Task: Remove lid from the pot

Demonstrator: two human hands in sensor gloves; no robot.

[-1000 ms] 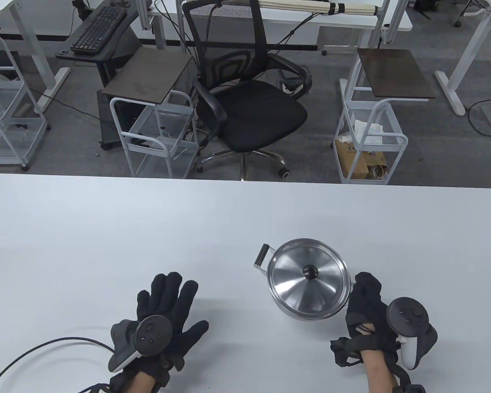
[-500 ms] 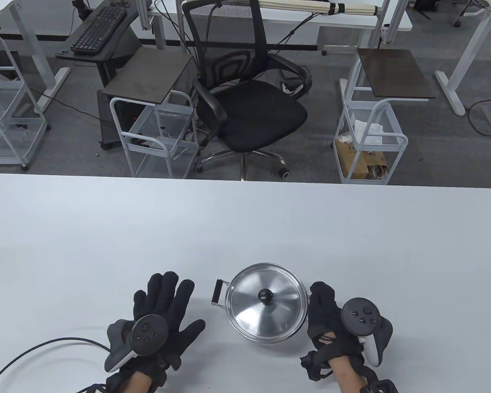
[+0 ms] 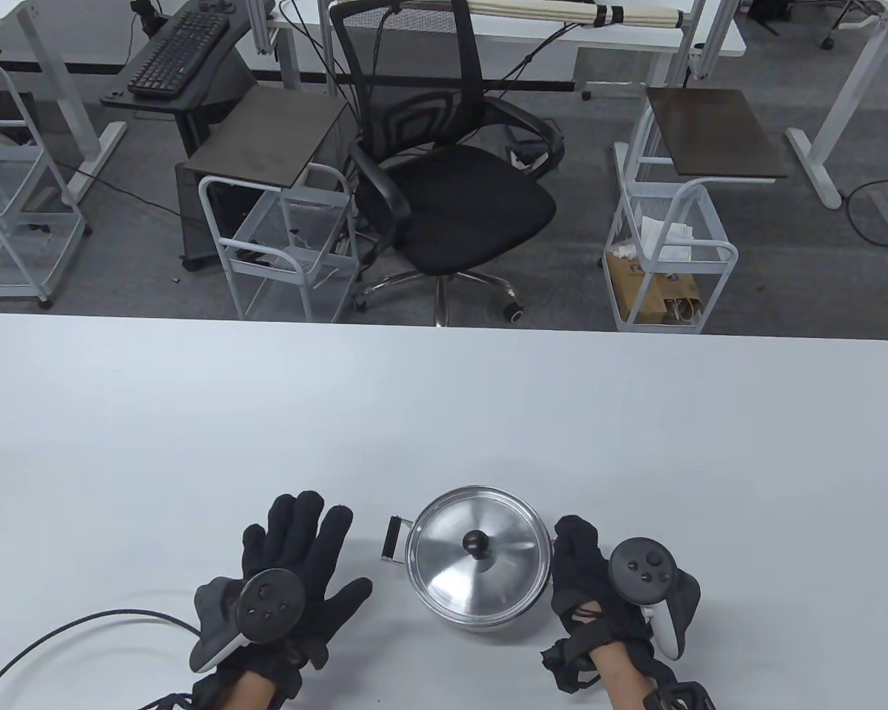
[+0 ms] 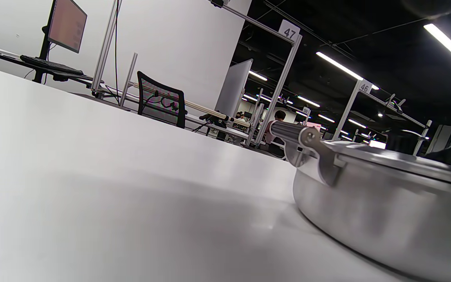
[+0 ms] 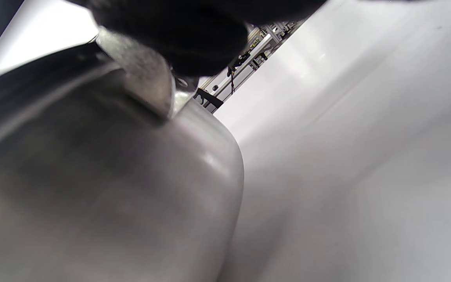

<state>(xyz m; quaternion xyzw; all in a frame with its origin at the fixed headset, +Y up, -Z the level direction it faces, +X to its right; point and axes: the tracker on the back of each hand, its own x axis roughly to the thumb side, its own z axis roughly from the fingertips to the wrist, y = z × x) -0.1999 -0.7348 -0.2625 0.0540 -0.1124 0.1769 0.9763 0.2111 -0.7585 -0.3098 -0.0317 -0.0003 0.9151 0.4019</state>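
A steel pot [image 3: 481,617] stands near the table's front edge with its steel lid [image 3: 451,558] on it; the lid has a black knob [image 3: 478,543]. My right hand [image 3: 581,566] grips the pot's right side handle, which its fingers hide. In the right wrist view the gloved fingers [image 5: 194,35] wrap the handle bracket against the pot wall [image 5: 104,196]. My left hand [image 3: 296,551] lies flat and open on the table, just left of the pot's free left handle [image 3: 394,539]. The left wrist view shows that handle [image 4: 294,135] and the pot side [image 4: 386,211].
The white table [image 3: 414,399] stretches far and wide beyond the pot. A black cable [image 3: 81,625] runs over the table at the front left. An office chair [image 3: 451,185] and wire carts stand behind the far edge.
My right hand has pulled the pot by its handle to the left and toward me, close beside my left hand. The left hand has barely moved. The lid stays on.
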